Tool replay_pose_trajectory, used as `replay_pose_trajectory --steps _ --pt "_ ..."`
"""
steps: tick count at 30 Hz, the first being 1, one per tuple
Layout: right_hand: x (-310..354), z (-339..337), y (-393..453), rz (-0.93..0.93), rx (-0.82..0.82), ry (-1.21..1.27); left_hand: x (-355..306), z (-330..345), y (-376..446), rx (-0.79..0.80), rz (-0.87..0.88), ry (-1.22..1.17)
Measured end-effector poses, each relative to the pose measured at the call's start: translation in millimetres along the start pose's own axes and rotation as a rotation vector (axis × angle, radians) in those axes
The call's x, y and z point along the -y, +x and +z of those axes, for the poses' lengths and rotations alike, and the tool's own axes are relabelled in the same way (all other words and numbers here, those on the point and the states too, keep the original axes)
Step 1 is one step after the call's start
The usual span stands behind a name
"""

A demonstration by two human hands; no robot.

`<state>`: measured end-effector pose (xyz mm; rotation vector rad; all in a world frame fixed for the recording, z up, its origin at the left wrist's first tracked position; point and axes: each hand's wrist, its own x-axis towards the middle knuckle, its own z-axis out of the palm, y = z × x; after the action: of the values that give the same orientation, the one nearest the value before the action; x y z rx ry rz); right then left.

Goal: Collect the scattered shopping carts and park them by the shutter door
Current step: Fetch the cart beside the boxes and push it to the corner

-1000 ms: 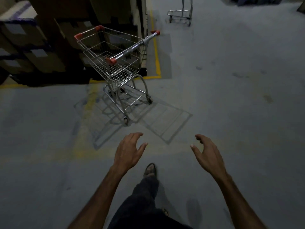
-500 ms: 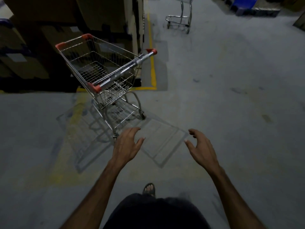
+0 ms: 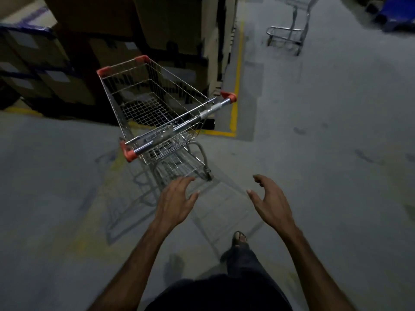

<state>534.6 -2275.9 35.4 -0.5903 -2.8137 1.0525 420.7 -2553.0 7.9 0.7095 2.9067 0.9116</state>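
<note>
silver wire cart (image 3: 157,113) with red corner caps, yellow floor line (image 3: 235,86), grey concrete floor (image 3: 325,153).

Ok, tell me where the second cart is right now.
In the head view the second cart stands far off at the top right, partly cut by the frame edge, on the grey floor right of the yellow floor line and beyond the nearer cart.

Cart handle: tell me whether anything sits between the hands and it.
Nothing visible does. The left hand and right hand are open and empty, short of the handle of the near cart, with only bare floor showing in the gap. The handle runs askew to the hands, its right end farther away.
</note>
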Motion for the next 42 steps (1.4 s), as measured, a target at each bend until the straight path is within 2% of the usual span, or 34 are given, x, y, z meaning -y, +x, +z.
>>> replay_pose_trajectory --steps 9,18,26,31,37,42 --pt "8 -35 168 -0.290 0.123 -0.043 -35 -5 92 -0.201 -0.226 0.050" --pt "76 -25 271 -0.687 0.174 -0.140 -35 -36 129 -0.450 -0.381 0.167" --pt "110 17 332 -0.795 0.360 -0.331 16 -42 154 -0.292 -0.441 0.341" --pt "112 36 366 -0.838 0.378 -0.522 36 -45 170 -0.179 -0.473 0.298" --pt "130 39 388 -0.839 0.480 -0.744 58 -42 177 0.002 -0.611 0.470" --pt "138 53 392 -0.896 0.459 -0.826 63 -52 177 0.025 -0.660 0.511"
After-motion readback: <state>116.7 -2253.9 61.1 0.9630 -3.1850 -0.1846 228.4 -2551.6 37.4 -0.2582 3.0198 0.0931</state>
